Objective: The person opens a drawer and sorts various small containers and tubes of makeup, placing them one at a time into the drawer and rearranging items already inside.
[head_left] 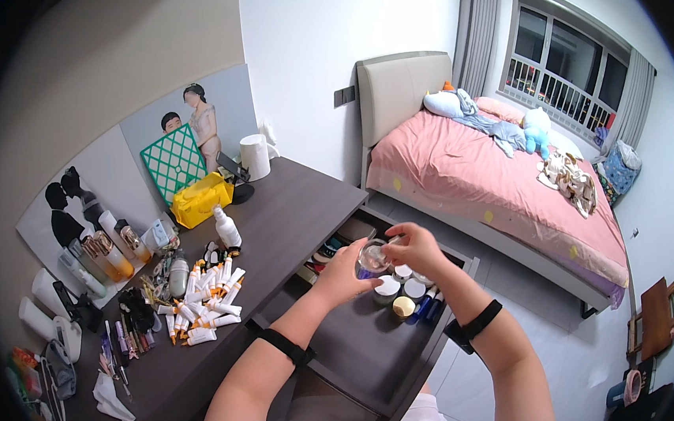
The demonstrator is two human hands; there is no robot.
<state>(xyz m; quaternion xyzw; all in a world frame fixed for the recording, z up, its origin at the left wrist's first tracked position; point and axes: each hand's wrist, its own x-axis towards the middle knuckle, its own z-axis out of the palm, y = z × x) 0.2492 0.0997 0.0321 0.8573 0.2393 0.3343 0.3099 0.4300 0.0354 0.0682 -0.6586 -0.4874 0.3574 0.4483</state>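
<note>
Over an open desk drawer [372, 359], my left hand [345, 272] grips the left side of a small round clear container [372, 256]. My right hand [414, 249] has its fingers on the container's right side; whether they also pinch a separate small piece there is too small to tell. Just below the hands, in the drawer, stand several cosmetic jars, among them a white-lidded jar [387, 288] and a gold-lidded jar [404, 307]. Blue bottles [425, 307] lie beside them at the drawer's right side. Darker items behind the jars are partly hidden by my left hand.
On the desk [288, 196] lie a pile of small white tubes [210, 300], makeup pencils [135, 327], a white bottle [227, 228], a yellow wipes pack [202, 200] and a paper roll [255, 156]. Tall cosmetic bottles [106, 255] stand by the wall. A bed [489, 180] is beyond the drawer.
</note>
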